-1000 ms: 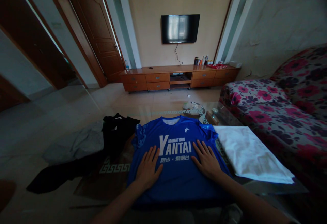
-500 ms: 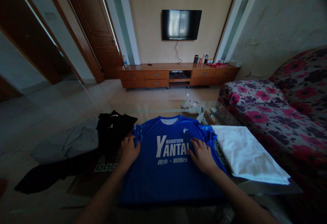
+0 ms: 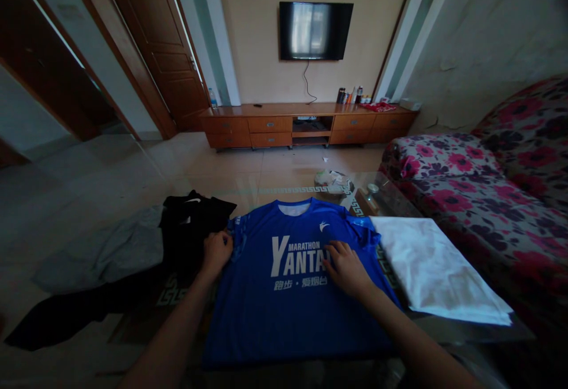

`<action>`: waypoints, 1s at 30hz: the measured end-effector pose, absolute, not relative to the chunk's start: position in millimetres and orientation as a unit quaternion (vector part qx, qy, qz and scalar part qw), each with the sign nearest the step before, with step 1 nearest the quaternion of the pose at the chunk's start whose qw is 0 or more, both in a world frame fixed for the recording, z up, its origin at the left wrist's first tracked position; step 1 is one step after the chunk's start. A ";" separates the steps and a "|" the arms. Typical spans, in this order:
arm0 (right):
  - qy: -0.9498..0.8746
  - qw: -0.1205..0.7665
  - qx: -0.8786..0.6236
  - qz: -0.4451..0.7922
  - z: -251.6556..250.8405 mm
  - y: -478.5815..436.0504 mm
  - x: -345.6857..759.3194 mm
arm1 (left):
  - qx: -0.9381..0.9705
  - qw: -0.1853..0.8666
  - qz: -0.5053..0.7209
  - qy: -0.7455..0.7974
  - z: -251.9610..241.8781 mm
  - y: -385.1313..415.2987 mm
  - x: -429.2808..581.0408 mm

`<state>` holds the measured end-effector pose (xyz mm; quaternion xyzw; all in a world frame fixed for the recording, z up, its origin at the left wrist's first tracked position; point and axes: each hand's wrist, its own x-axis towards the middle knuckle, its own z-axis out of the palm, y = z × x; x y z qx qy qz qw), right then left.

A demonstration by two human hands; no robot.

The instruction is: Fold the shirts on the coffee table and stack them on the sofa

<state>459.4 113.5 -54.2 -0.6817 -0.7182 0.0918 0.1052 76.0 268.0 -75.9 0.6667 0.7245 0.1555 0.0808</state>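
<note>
A blue T-shirt (image 3: 266,318) with white "Marathon Yantai" lettering lies spread face up on a glass table, collar pointing away from me. At its left sleeve edge, my left hand (image 3: 217,251) is closed, fingers curled onto the sleeve cloth. My right hand (image 3: 348,267) rests flat on the shirt's chest with its fingers apart, covering the end of the lettering. To the right lies a folded white cloth (image 3: 437,264). Black clothing (image 3: 190,229) with a small white logo lies left of the shirt, beside a grey garment (image 3: 106,247).
The glass table (image 3: 394,196) has a patterned border. On it or beneath it, behind the shirt, are a crumpled plastic bag (image 3: 332,181) and a small round object (image 3: 371,189). A floral sofa (image 3: 461,193) flanks the right side. Farther off stands a low wooden cabinet (image 3: 270,124) under a television (image 3: 316,31).
My left hand has shifted slightly left and its spread fingers have curled at the sleeve edge. My right hand stays on the chest. The view has tilted down a little.
</note>
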 end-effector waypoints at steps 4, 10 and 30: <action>-0.732 0.093 -0.669 0.087 -51.9 112.0 457.8 | 0.632 0.117 0.194 0.741 -72.4 272.7 69.5; -0.741 0.076 -0.661 0.093 -50.6 108.4 458.4 | 0.554 0.143 0.263 0.777 -65.5 269.1 58.6; -0.732 0.054 -0.665 0.135 -54.3 99.1 458.4 | 0.905 0.113 0.122 0.392 -62.8 180.3 106.0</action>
